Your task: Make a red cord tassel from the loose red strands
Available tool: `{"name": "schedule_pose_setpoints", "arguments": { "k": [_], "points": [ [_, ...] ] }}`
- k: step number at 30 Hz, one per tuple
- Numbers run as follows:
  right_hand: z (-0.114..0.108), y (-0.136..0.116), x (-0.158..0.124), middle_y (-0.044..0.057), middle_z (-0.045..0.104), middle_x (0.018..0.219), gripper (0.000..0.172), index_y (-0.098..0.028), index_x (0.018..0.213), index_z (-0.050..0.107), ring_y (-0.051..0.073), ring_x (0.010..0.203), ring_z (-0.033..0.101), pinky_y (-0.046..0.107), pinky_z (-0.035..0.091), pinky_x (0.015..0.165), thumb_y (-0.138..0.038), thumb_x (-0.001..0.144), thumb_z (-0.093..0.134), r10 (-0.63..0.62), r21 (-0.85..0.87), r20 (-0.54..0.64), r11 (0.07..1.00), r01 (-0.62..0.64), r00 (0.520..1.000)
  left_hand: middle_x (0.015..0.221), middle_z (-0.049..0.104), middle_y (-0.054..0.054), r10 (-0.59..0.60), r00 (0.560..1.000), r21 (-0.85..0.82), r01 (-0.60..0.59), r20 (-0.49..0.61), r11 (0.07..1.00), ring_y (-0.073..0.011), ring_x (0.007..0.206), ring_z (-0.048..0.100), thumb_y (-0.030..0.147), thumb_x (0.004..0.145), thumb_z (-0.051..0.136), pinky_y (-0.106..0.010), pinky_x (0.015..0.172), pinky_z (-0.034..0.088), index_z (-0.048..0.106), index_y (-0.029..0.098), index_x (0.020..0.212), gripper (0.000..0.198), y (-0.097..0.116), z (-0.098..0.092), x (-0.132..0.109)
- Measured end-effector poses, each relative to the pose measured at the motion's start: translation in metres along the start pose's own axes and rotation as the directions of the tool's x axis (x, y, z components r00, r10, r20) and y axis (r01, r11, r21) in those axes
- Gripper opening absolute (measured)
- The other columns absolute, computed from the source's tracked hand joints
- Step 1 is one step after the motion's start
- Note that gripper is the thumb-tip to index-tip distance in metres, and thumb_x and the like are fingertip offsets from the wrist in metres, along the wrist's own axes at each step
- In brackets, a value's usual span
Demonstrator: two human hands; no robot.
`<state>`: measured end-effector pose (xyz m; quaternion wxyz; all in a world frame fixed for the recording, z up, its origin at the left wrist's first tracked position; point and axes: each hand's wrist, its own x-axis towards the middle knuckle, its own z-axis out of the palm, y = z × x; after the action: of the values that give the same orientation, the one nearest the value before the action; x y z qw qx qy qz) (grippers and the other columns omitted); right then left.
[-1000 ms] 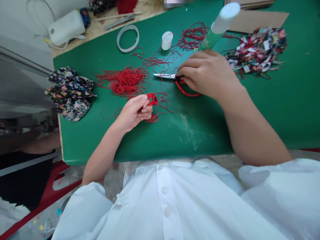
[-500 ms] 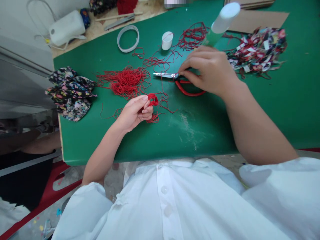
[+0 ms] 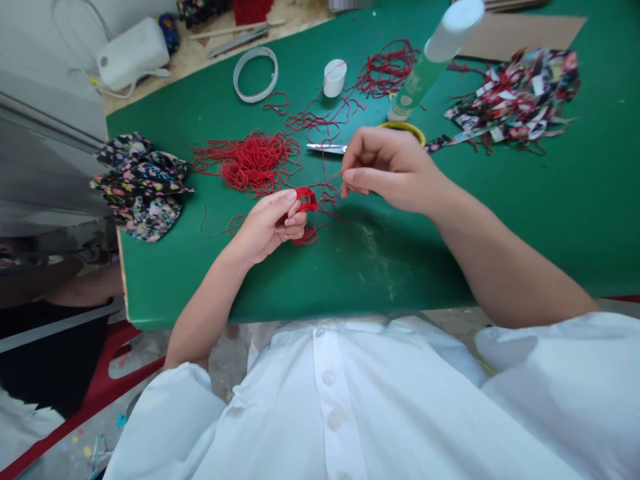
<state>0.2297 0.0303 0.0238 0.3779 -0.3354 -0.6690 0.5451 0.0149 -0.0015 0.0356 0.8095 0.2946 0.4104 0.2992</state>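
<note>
A looped bundle of red yarn is pinched in my left hand, with loose strands trailing below the fingers. My right hand is closed, thumb against forefinger, on a thin red yarn strand running toward the bundle. Behind that hand lies a pair of scissors; the blade tips show while the hand covers the handles. A tangled heap of red yarn rests just beyond my left hand. Darker red strands lie loose between the heap and a small white cap.
Floral fabric lies at the table's left end, and fabric strips at the right. A green glue bottle stands beside a yellow tape roll. A white ring and cardboard are farther back.
My right hand has come nearer to me and slightly left, drawing the strand down and now covering the scissor handles. The yellow roll has come into view. My left hand stays in place.
</note>
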Motion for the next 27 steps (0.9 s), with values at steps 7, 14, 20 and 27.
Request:
{"name": "schedule_pose_setpoints", "arguments": {
  "k": [7, 14, 20, 27],
  "points": [
    [0.011, 0.006, -0.001, -0.007, 0.046, 0.054, 0.012, -0.018, 0.076, 0.054, 0.005, 0.048, 0.039, 0.020, 0.029, 0.045, -0.020, 0.083, 0.064, 0.007, -0.145, 0.112, 0.989, 0.010, 0.994, 0.051, 0.036, 0.007, -0.005, 1.000, 0.001, 0.005, -0.013, 1.000, -0.0008, 0.042, 0.028, 0.029, 0.094, 0.053, -0.013, 0.045, 0.027, 0.041, 0.015, 0.062, 0.037, 0.000, 0.001, -0.001],
    [0.016, 0.007, -0.001, -0.008, 0.037, 0.053, 0.017, -0.019, 0.077, 0.054, 0.006, 0.048, 0.030, 0.023, 0.024, 0.045, -0.029, 0.086, 0.065, -0.010, -0.170, 0.030, 0.985, 0.015, 0.999, 0.052, 0.036, 0.006, -0.013, 1.000, -0.015, 0.014, 0.016, 1.000, -0.0005, 0.042, 0.028, 0.029, 0.094, 0.053, -0.013, 0.046, 0.029, 0.042, 0.015, 0.062, 0.037, -0.001, -0.001, -0.001],
    [0.017, -0.004, -0.005, -0.009, 0.030, 0.048, 0.018, -0.020, 0.078, 0.057, 0.006, 0.044, 0.023, 0.025, 0.015, 0.042, -0.033, 0.086, 0.065, -0.012, -0.158, -0.015, 0.987, 0.009, 1.000, 0.051, 0.035, 0.007, -0.036, 0.998, -0.043, 0.038, 0.047, 0.998, -0.0006, 0.041, 0.026, 0.026, 0.094, 0.051, -0.014, 0.045, 0.027, 0.041, 0.015, 0.062, 0.036, -0.001, -0.001, -0.001],
    [0.019, -0.003, -0.006, -0.009, 0.030, 0.046, 0.020, -0.020, 0.079, 0.061, 0.006, 0.044, 0.021, 0.025, 0.016, 0.043, -0.038, 0.087, 0.063, -0.041, -0.256, 0.006, 0.966, 0.042, 0.999, 0.052, 0.029, 0.008, -0.097, 0.992, -0.161, 0.108, 0.076, 0.981, -0.0010, 0.040, 0.026, 0.025, 0.097, 0.045, -0.015, 0.044, 0.028, 0.039, 0.015, 0.062, 0.037, -0.002, 0.000, -0.001]
  ]
}}
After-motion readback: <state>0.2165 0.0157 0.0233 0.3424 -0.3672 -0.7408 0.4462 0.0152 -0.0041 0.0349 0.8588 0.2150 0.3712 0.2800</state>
